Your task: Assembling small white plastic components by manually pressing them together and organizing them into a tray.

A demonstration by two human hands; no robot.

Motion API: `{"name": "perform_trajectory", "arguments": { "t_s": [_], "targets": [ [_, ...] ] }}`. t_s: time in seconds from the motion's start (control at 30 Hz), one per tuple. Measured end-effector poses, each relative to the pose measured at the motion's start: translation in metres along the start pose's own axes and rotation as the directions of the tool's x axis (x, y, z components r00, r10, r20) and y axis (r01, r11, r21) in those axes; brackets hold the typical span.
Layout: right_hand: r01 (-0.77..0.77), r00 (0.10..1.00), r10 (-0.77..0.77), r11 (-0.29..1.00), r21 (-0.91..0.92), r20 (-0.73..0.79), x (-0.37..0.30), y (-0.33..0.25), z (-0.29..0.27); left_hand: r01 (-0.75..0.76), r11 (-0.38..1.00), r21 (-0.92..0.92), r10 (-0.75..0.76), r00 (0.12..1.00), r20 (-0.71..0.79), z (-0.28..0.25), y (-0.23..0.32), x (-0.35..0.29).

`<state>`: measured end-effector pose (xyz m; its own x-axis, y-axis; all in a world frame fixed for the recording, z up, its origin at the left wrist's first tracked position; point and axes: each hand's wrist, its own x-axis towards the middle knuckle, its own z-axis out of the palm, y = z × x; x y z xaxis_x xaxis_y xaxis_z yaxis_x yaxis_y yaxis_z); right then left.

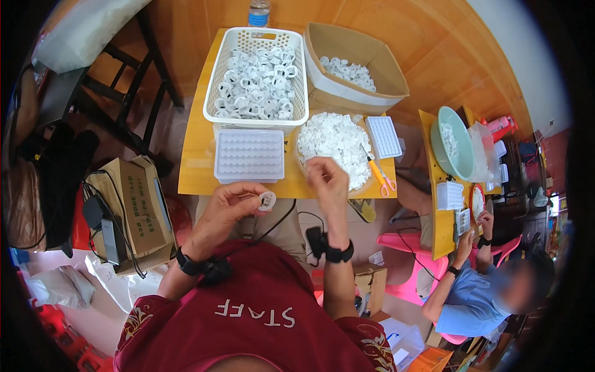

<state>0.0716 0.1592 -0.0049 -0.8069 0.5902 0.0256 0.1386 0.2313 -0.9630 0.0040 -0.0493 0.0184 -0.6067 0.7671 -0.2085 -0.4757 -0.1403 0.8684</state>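
white caps (254,312), one short word, across chest of dk red shirt (248,279); legible, upside down in this view. brown carton (144,208), l. side: dk printed txt + digits in rows, running sideways, partly legible. bottle (259,12): blue label (258,20), too sm. to read.

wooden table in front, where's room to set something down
Bare: a strip of table left of the white tray, and a small front gap between tray and white pieces. Crowded: the back, with basket and carton; the right, with pieces and scissors.
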Motion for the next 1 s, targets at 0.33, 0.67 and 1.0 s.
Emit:
{"name": "perform_trajectory", "arguments": {
  "t_s": [0.33, 0.67, 1.0],
  "targets": [
    [0.167, 0.981, -0.194, 0.759, -0.630, 0.027, 0.021, 0.047, -0.016, 0.011, 0.992, -0.129, -0.014, 1.000, -0.025, -0.009, 0.000, -0.002],
    [-0.049, 0.998, 0.041, 0.981, -0.189, -0.043, 0.025, 0.057, -0.032, 0.033, 0.990, -0.141, -0.033, 0.999, 0.003, -0.007, -0.003, 0.000],
    [-0.134, 0.991, 0.115, 0.906, 0.402, 0.069, -0.004, 0.002, -0.022, 0.077, 0.982, -0.170, -0.079, 0.997, -0.001, -0.005, -0.002, -0.002]
  ]
}}
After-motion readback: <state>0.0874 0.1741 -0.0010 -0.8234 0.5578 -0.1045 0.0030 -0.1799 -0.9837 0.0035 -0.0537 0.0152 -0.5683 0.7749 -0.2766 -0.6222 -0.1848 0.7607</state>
